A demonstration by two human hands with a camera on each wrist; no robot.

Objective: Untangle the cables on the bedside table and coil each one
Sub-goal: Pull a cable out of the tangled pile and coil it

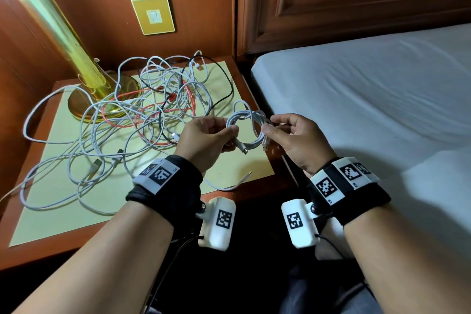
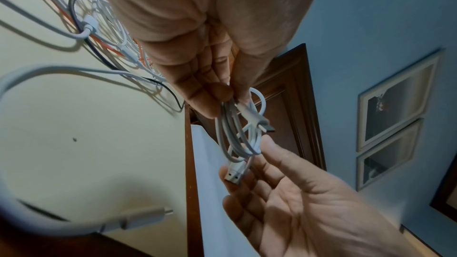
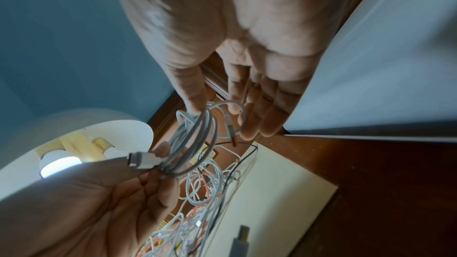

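A small white cable coil [image 1: 248,126] hangs in the air between both hands, over the bedside table's right front corner. My left hand [image 1: 230,132] pinches its left side, where a small plug [image 3: 141,160] sticks out. My right hand [image 1: 267,127] pinches the right side between thumb and forefinger, and a USB plug [image 2: 232,177] hangs below against its fingers. The coil [image 2: 237,134] has several loops with one loose loop at the top. A big tangle of white, red and black cables [image 1: 153,109] lies on the table behind the hands.
The bedside table [image 1: 254,89] has a pale yellow mat [image 1: 61,201] and a brass lamp base [image 1: 102,97] at the back left, with cables looped round it. A loose white cable end [image 1: 244,177] lies near the front edge. A bed [image 1: 369,99] stands right.
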